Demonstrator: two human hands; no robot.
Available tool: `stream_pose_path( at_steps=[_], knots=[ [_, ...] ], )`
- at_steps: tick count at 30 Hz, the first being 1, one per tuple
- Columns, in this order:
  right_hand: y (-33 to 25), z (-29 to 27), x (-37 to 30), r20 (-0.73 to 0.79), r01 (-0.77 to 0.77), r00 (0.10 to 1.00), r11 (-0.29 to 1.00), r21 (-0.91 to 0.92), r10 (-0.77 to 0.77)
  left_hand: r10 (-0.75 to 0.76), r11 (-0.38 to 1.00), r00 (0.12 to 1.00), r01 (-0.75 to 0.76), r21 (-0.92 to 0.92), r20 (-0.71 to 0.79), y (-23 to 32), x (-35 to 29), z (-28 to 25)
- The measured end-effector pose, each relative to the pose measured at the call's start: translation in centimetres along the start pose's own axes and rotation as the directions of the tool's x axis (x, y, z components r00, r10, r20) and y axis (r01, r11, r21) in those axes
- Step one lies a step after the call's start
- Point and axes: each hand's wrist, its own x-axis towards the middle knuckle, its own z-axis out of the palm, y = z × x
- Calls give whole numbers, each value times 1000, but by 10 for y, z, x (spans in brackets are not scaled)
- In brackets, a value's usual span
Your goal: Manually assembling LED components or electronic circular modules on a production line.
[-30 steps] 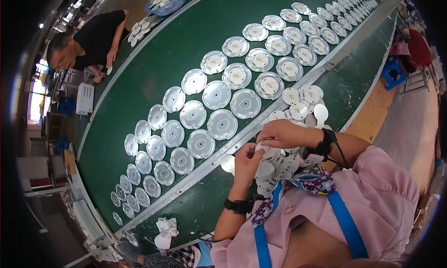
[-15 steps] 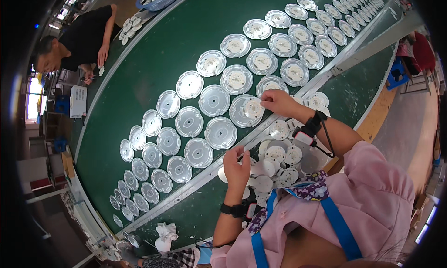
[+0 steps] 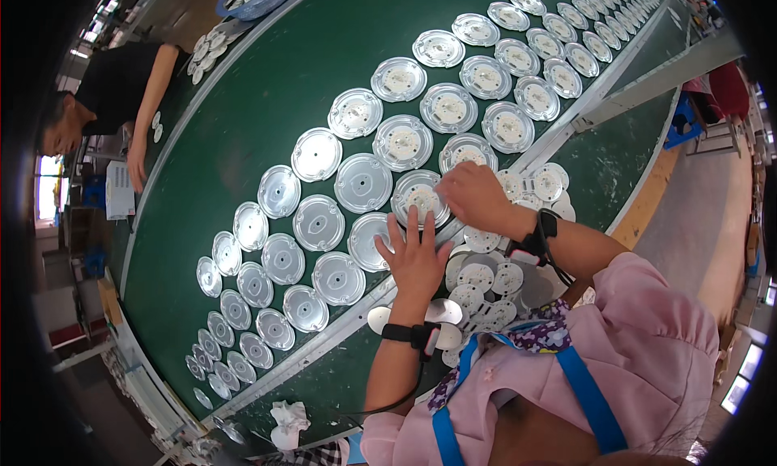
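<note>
A shiny round metal dish (image 3: 401, 197) lies on the green table with a round white circuit board (image 3: 422, 197) inside it. My left hand (image 3: 418, 263) is spread, its fingertips on the near edge of that board. At the dish's right side my right hand (image 3: 479, 197) has its fingers curled together near the board's rim; whatever they pinch is hidden. Just beyond sits another dish with a white board (image 3: 468, 152) in it. By my forearms, a heap of loose white round boards (image 3: 507, 278) lies on the near side of the metal rail (image 3: 356, 308).
Rows of dishes run diagonally over the green table (image 3: 243, 118); those on the left, such as one dish (image 3: 338, 278), hold no board. A slanted metal beam (image 3: 647, 77) crosses at right. A person in black (image 3: 121, 85) works across the table. A white cloth (image 3: 289, 424) lies near the front edge.
My left hand has moved up and right from the rail, spreading its fingers onto the board. My right hand has shifted slightly down. The dishes appear further left, and the person opposite has moved an arm.
</note>
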Motion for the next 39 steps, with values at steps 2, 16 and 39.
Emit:
stream_pose_path(
  at_steps=[2,16,39],
  knots=[
    [0,1,-12,24,135,991,985,-104,-134,-19,999,1000,19,30,15,2,4,6],
    [-1,6,-18,34,131,991,977,-169,-127,-122,993,991,122,5,47,16,9,10],
    [-1,9,-17,127,138,985,973,-182,-116,-162,986,987,162,36,8,15,2,4]
  ],
)
